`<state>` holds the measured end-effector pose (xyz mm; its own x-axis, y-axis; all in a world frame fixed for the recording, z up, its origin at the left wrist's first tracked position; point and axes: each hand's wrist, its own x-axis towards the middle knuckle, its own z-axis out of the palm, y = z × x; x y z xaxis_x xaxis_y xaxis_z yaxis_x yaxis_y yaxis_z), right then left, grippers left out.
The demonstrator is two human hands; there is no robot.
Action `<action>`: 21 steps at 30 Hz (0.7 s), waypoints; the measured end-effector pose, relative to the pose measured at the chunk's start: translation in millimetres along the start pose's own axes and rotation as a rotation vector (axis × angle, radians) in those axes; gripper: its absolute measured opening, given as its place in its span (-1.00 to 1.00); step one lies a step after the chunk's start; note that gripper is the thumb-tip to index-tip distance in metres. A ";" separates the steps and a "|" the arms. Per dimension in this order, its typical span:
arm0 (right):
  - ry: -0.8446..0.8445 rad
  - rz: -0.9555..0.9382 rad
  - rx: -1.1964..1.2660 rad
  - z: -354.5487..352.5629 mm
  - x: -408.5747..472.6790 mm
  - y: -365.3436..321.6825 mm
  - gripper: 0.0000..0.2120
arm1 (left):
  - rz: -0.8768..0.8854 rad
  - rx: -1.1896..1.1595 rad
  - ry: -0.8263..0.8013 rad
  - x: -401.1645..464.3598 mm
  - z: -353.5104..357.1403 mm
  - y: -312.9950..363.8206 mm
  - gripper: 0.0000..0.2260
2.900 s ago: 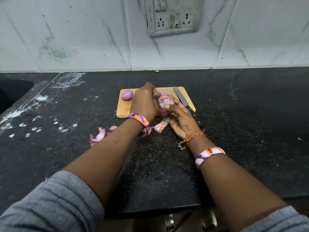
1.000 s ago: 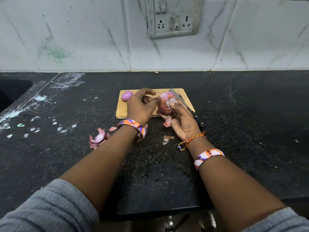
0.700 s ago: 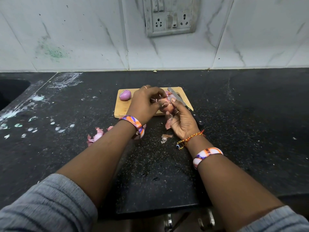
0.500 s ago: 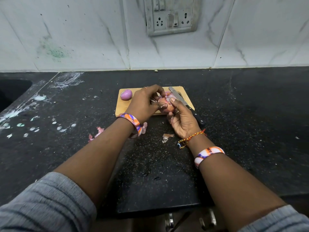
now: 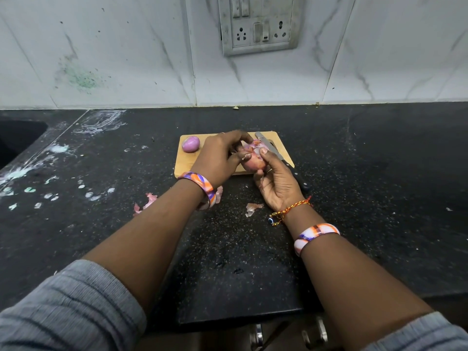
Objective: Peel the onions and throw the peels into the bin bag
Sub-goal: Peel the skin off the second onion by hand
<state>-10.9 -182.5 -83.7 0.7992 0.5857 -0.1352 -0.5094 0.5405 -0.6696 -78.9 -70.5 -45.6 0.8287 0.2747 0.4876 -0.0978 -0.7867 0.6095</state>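
Observation:
Both hands hold a partly peeled red onion (image 5: 254, 159) just above the near edge of the wooden cutting board (image 5: 285, 159). My right hand (image 5: 277, 182) cradles it from below with the thumb on top. My left hand (image 5: 219, 158) pinches its loose skin with thumb and fingers. A peeled purple onion (image 5: 190, 144) rests on the board's far left corner. Loose peels lie on the black counter: a pile (image 5: 147, 202) left of my left forearm, one piece (image 5: 253, 207) beside my right wrist, another (image 5: 219, 195) under my left wrist. No bin bag is in view.
A knife (image 5: 274, 154) lies along the board's right side, its black handle behind my right hand. A sink (image 5: 15, 140) opens at the far left. White smears (image 5: 30, 178) mark the left counter. A tiled wall with a switch socket (image 5: 258, 24) stands behind.
The onion stays between both hands over the board's near edge. My left fingers have shifted on its skin, and a peel piece that hung below the onion now lies on the counter.

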 end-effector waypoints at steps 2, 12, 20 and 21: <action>0.008 0.004 0.001 0.1 0.4 0.1 -0.90 | 0.033 0.034 0.047 -2.4 0.7 0.5 -0.81; -0.021 0.004 0.014 -0.5 3.0 0.8 -0.85 | 0.200 0.218 0.031 -1.5 5.8 1.6 -0.83; -0.098 -0.034 0.008 -7.8 12.6 3.2 -0.61 | 0.253 0.242 -0.080 -8.8 7.4 -7.0 -0.84; -0.109 -0.025 -0.002 -7.7 12.3 3.4 -0.62 | 0.223 0.197 -0.061 -9.4 7.1 -7.6 -0.85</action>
<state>-0.4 -178.1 -93.3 0.7719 0.6346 -0.0383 -0.4893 0.5546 -0.6731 -82.1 -71.0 -59.2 0.8312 0.0544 0.5533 -0.1771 -0.9175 0.3563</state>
